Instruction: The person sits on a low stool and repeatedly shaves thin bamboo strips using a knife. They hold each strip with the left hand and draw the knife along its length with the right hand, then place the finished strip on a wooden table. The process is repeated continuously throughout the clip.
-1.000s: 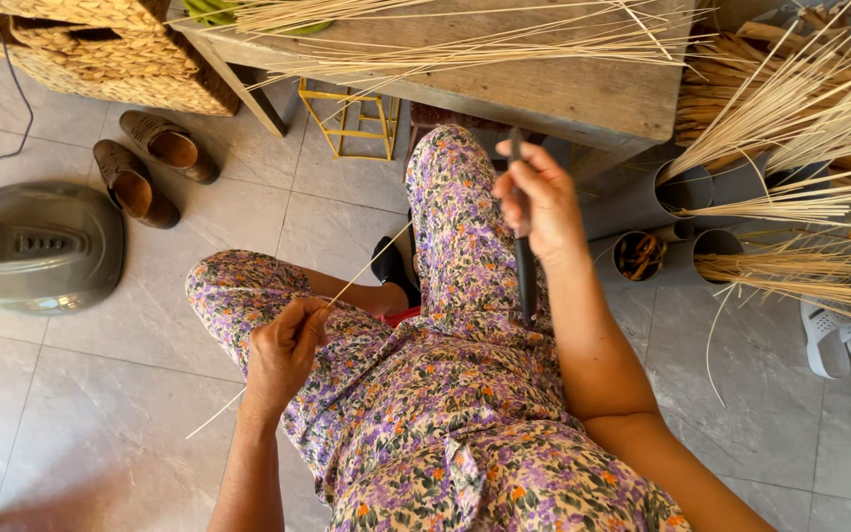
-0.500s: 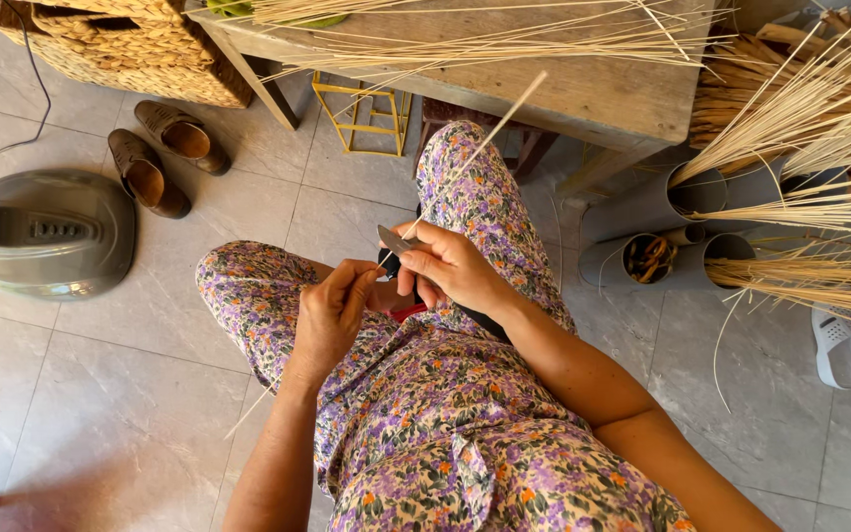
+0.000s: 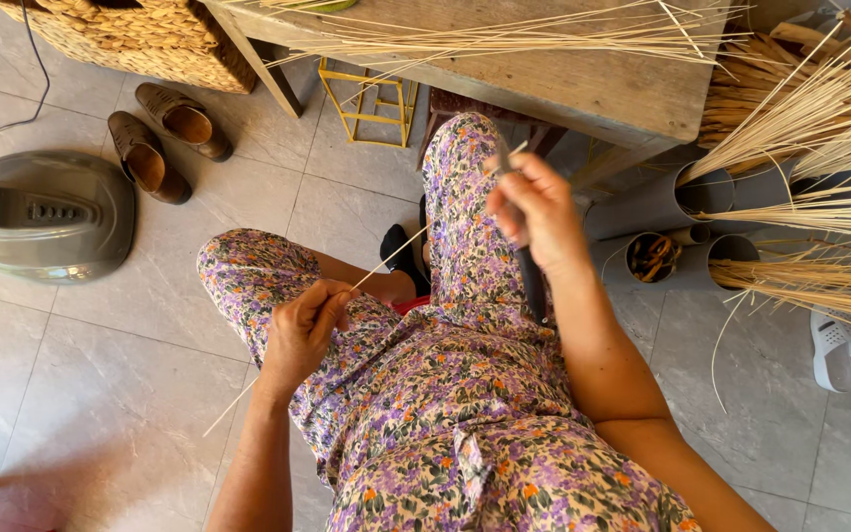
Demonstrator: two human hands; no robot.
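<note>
Two hands that met over my lap half a second ago have parted: left hand (image 3: 299,330) pinches the thin reed strip (image 3: 347,291), right hand (image 3: 534,209) grips the knife (image 3: 532,281), stroke finished, I judge.

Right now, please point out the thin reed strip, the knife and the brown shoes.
thin reed strip (image 3: 386,262), head view, on its middle stretch between both hands.
knife (image 3: 532,281), head view, on its dark part below the right hand.
brown shoes (image 3: 145,158), head view, on the nearer shoe's opening.

Left hand (image 3: 299,330) low over lap, grip pinched; right hand (image 3: 536,205) raised, grip closed.
</note>
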